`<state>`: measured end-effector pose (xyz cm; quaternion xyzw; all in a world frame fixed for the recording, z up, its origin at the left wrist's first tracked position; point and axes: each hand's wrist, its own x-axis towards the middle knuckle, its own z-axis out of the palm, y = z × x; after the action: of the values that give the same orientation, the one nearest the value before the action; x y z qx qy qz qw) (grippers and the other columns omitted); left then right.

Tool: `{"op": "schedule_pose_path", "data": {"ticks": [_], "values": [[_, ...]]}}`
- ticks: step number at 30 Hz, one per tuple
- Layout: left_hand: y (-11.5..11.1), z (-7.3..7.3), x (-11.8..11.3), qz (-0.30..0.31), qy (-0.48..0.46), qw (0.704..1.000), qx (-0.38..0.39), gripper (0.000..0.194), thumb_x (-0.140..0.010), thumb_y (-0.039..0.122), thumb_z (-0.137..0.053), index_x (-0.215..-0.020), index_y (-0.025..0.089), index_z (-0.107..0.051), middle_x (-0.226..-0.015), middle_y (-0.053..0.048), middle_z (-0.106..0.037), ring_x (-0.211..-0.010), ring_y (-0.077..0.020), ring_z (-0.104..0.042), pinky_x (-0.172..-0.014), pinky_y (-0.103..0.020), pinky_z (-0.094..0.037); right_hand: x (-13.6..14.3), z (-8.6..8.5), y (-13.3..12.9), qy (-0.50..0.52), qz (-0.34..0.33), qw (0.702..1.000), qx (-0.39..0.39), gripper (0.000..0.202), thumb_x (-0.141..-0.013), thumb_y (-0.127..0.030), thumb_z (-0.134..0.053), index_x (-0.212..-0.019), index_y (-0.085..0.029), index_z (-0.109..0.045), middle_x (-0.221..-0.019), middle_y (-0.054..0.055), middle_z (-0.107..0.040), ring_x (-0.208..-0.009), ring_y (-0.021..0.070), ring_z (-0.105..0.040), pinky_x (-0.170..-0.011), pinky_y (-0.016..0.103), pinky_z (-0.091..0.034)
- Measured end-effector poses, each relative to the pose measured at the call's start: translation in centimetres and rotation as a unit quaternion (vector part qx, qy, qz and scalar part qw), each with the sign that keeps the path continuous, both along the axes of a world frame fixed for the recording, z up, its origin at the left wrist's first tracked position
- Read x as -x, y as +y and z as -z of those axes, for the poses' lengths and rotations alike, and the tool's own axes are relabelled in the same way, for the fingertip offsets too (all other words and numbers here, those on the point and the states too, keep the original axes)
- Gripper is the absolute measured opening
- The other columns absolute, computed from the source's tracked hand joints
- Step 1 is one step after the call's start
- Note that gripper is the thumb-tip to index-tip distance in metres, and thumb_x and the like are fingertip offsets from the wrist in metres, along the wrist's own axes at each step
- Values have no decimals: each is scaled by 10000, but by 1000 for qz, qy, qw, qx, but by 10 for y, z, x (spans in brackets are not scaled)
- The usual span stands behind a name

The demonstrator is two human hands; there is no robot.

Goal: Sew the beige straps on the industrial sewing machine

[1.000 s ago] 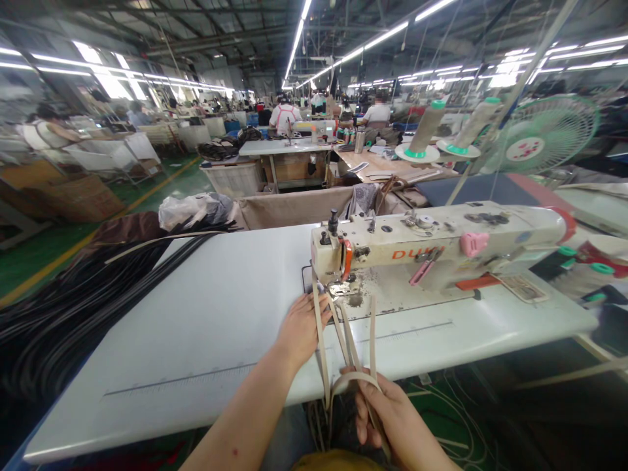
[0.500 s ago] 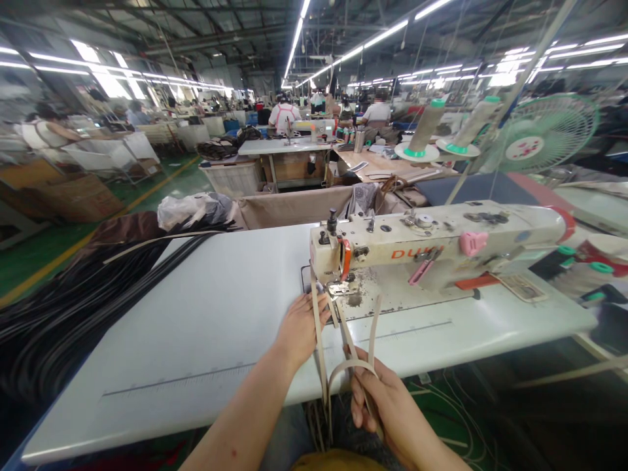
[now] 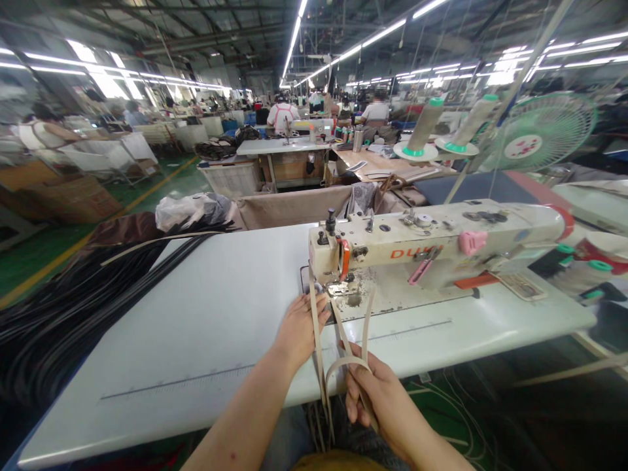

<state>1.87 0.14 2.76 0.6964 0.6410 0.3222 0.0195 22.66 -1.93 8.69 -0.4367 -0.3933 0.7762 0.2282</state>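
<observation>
A cream industrial sewing machine (image 3: 432, 245) stands on a white table (image 3: 206, 314). Thin beige straps (image 3: 318, 347) run from under its presser foot (image 3: 338, 288) toward me and hang over the table's front edge. My left hand (image 3: 299, 327) lies flat on the table just left of the foot, its fingers touching a strap. My right hand (image 3: 377, 399) is at the table's front edge, closed on a looped beige strap (image 3: 346, 363) that leads up to the foot.
A heap of black straps (image 3: 73, 307) covers the table's left end. Two thread cones (image 3: 426, 127) and a green fan (image 3: 544, 134) stand behind the machine. Other sewing tables and several people fill the hall beyond. Cables (image 3: 456, 399) lie on the green floor below right.
My right hand has moved up toward the machine with the looped strap, shortening the stretch to the presser foot. My left hand stays beside the foot.
</observation>
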Motion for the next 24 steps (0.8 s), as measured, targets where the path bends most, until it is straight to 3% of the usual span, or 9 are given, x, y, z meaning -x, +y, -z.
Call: {"op": "schedule_pose_path", "data": {"ticks": [24], "values": [[2,2,1,4,-3,1000,-12,324,-1089,315,-443,-1290,228,-681,-1332,-79,-733,-1338,-277,-623,-1154,-560,-500,16,16,17,54,23,998,2,535,-796,-438,-744,-1206,-121,-612,-548,-86,-563,-385,106,-536,-354,194,-283]]}}
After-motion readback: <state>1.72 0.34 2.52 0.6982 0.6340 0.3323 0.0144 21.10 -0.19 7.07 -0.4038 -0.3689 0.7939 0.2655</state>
